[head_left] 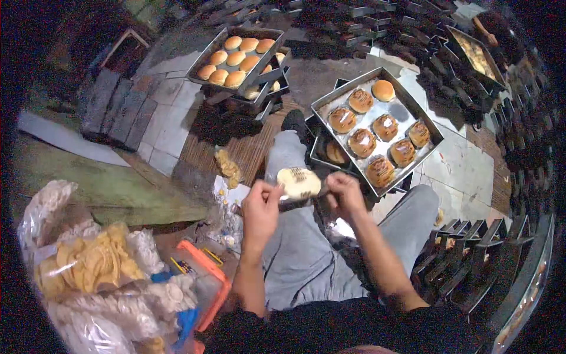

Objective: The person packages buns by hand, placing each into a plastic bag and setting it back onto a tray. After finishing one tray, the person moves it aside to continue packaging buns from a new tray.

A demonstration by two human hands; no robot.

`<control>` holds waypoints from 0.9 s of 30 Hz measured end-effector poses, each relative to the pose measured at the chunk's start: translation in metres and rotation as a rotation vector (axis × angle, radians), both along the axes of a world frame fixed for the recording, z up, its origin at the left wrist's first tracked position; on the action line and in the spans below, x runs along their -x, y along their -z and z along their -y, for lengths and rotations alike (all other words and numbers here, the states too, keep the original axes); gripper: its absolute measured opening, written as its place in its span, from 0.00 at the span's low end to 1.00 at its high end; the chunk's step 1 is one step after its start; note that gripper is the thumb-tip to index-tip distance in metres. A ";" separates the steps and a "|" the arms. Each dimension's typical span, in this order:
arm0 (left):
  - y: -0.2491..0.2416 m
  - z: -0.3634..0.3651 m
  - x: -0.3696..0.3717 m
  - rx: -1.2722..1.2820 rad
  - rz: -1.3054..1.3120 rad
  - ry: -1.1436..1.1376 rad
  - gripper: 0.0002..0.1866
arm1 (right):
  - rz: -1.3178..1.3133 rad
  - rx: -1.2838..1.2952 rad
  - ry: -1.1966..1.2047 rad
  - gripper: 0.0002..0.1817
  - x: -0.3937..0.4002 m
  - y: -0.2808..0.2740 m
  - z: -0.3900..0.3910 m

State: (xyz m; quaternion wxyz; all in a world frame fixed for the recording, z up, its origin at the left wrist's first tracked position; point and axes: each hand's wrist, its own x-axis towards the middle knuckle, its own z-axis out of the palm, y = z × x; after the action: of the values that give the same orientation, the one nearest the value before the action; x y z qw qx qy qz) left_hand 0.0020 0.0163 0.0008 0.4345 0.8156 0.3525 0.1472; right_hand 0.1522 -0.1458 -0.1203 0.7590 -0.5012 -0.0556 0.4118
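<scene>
Above my lap, my left hand point(261, 210) pinches the left edge of a pale, oval bun piece point(299, 183) with dark streaks across its face. My right hand point(346, 193) is closed just right of the piece, its fingers curled; whatever they grip is too blurred to make out. A dark, narrow strip shows under the bun piece. Beyond my right hand, a metal tray point(434, 133) holds one plain golden bun point(383, 90) and several dark-streaked buns point(362, 142), some with a white dab on top.
Another tray of plain golden buns point(236, 58) sits on stacked trays at the back left. Plastic bags with a tan, creamy mass point(97, 259) lie at lower left beside an orange-rimmed crate point(206, 265). More dark tins point(466, 253) line the right side.
</scene>
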 end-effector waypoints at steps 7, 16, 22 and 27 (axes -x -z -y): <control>0.044 0.057 0.014 0.584 0.106 -0.088 0.22 | -0.378 0.080 0.074 0.24 0.040 0.015 0.006; 0.029 0.087 -0.056 -0.220 0.144 0.467 0.25 | 0.085 0.414 0.219 0.28 -0.149 0.020 0.072; 0.080 0.071 -0.057 0.097 0.093 0.558 0.14 | 1.000 0.804 0.514 0.25 -0.167 0.061 0.119; 0.097 0.073 -0.063 -0.019 -0.100 0.869 0.12 | 0.829 1.058 -0.400 0.14 0.063 0.028 0.104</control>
State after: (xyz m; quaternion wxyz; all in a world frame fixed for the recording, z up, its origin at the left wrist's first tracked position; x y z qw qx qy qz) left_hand 0.0655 -0.0564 -0.0959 0.4310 0.8982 -0.0042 -0.0859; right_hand 0.0894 -0.2499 -0.1484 0.2390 -0.8993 -0.2235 0.2902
